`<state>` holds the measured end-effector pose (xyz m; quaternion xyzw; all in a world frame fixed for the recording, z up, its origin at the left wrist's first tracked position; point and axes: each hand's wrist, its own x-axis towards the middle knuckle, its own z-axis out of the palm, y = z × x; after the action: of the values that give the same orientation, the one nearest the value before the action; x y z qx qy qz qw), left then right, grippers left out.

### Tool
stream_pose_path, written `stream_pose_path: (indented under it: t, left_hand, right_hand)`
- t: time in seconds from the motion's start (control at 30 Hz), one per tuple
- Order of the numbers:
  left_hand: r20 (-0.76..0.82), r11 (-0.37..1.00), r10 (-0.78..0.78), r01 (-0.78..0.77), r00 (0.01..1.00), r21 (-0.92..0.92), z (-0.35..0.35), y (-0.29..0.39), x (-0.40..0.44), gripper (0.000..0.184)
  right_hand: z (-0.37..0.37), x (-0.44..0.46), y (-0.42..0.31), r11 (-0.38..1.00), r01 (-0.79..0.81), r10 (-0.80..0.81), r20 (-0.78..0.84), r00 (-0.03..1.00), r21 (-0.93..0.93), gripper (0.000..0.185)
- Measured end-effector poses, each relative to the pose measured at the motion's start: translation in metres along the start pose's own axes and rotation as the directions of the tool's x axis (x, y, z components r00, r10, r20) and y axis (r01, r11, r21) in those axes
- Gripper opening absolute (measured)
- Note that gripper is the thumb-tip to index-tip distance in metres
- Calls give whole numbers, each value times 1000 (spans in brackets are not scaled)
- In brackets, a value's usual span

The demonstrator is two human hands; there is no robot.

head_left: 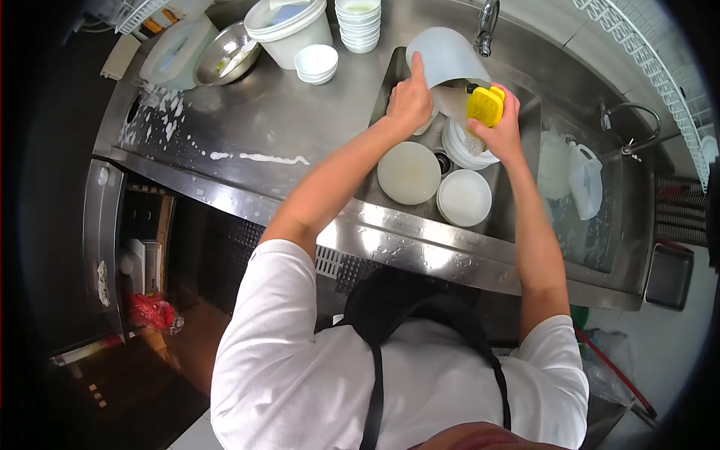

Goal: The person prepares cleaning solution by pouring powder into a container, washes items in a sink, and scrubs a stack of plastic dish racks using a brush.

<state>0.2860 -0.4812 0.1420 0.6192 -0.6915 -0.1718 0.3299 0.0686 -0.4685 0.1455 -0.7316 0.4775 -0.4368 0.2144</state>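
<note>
Your fingers work above a broad steel counter (pixel 300 120), foam splashed on its surface well off to the left of your left hand (pixel 410 99). Just below both hands opens a sink basin (pixel 529 120); beyond your right hand (pixel 501 124), to its right, a second basin (pixel 577 244) holds water and a translucent jug (pixel 585 182). A white bucket (pixel 296 37) stands on the counter, up and to the left of your left fingers. The pale container (pixel 446 56) lies tipped on its side between your hands, its mouth turned toward your right fingers; your left index finger stretches along its wall, the others curled, and with that thumb hidden you cannot tell whether they grip. Nearer you than your left fingers, a round plate (pixel 409 173) rests in the sink, beside white dishes (pixel 464 198); a stack of white plates (pixel 459 150) sits right under your right fingers. Smallest, the yellow sponge (pixel 484 109) is pinched between your right thumb and fingers, right at the container's mouth.
</note>
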Motion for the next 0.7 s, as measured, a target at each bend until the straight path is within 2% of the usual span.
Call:
stream_pose_path:
  t: [0.17,0.33,0.57,0.67,0.7]
  left_hand:
    - [52,997,-66,63,997,53,4,-3,11,76]
    - [-20,993,-10,13,1000,119,9,-10,24,81]
    - [-152,966,127,-87,980,245,-1,0,30,85]
    - [-134,977,97,-68,986,204,-13,14,29,84]
    - [-172,973,121,-83,978,214,-13,14,28,83]
  right_hand:
    - [7,8,22,998,-29,33,75,997,-52,80]
    - [18,18,32,999,-27,30,79,996,-28,80]
    - [22,27,35,998,59,-59,-12,998,15,80]
    - [19,32,31,992,127,-127,-44,991,8,80]
    - [17,34,29,989,150,-150,-48,988,11,80]
